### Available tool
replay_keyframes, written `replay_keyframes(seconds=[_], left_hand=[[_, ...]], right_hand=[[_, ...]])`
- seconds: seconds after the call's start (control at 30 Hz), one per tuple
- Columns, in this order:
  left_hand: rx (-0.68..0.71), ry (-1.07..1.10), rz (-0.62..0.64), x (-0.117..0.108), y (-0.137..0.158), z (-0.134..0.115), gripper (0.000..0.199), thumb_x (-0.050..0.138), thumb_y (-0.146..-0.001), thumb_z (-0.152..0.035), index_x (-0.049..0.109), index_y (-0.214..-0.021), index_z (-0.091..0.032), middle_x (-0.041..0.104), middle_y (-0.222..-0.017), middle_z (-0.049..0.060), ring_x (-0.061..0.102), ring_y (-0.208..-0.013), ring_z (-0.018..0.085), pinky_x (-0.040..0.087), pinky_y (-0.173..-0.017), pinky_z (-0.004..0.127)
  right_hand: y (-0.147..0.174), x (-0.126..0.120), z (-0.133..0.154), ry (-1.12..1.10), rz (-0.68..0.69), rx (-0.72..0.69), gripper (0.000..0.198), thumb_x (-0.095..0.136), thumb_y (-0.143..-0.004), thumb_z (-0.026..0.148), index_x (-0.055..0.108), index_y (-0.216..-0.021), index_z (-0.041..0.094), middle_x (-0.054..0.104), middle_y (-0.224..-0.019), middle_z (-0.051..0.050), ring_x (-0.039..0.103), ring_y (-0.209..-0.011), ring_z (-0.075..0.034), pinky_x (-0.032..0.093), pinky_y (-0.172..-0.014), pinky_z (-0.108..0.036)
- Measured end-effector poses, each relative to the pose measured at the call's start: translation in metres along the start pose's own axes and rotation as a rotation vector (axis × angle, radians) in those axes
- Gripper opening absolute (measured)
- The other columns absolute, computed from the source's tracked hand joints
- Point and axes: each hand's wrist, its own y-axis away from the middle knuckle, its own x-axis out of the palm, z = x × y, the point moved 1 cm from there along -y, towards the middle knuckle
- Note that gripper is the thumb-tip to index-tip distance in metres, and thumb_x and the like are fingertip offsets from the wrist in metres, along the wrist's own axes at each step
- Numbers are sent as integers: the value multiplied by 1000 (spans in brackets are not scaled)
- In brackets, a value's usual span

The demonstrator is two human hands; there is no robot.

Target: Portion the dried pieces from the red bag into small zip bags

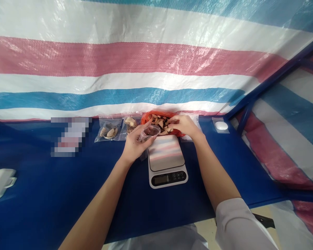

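Note:
My left hand [134, 143] holds a small clear plastic bag [149, 132] open just above the far edge of a digital kitchen scale [167, 160]. My right hand [184, 125] reaches into a red plastic bag [147, 116] full of brown dried slices [159, 122], fingers pinched among the pieces. The scale's steel platform carries nothing and mirrors the striped tarp. The red bag lies directly behind the scale, against the tarp wall.
Two filled clear bags [109, 131] of dried slices lie left of the red bag. A white oval object [221, 125] sits at the right, a white device [0, 181] at the far left edge. A blue table [54, 194] is backed by a striped tarp [146, 59].

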Motion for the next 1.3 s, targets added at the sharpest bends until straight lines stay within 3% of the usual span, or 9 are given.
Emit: replay_keyframes(seconds=[0.3, 0.5, 0.7, 1.1, 1.3], left_hand=[[20, -8, 6, 0, 1, 1, 50, 73, -83, -41, 67, -127, -17, 73, -105, 10, 69, -99, 24, 55, -92, 37], [-5, -27, 1, 0, 1, 1, 51, 73, -83, -43, 68, -126, -17, 74, -107, 10, 69, -98, 24, 56, -90, 36], [6, -32, 0, -1, 1, 0, 52, 72, -83, -44, 67, -128, -18, 73, -100, 8, 69, -93, 22, 56, -87, 35], [8, -16, 9, 0, 1, 1, 51, 73, -83, -41, 67, -128, -17, 73, -105, 9, 69, -96, 22, 55, -89, 34], [13, 0, 15, 0, 1, 1, 52, 73, -84, -39, 66, -129, -16, 74, -107, 10, 69, -98, 23, 55, -91, 36]], right_hand=[[-1, 3, -8, 55, 25, -38, 18, 68, -82, 24, 81, -93, 20, 78, -95, -2, 69, -87, -18, 49, -83, -27], [-2, 4, -4, 229, -86, -92, 18, 67, -84, 25, 80, -96, 21, 75, -109, -7, 66, -104, -21, 46, -93, -28], [0, 2, 1, 254, -49, -49, 21, 63, -90, 31, 79, -102, 23, 78, -104, -5, 69, -95, -21, 48, -86, -29], [0, 1, -1, 167, -122, -99, 21, 63, -90, 30, 80, -98, 22, 79, -100, -4, 71, -91, -20, 50, -85, -29], [6, -3, 13, -116, -210, -131, 21, 67, -87, 35, 80, -95, 21, 79, -95, -4, 73, -87, -20, 55, -83, -30]])
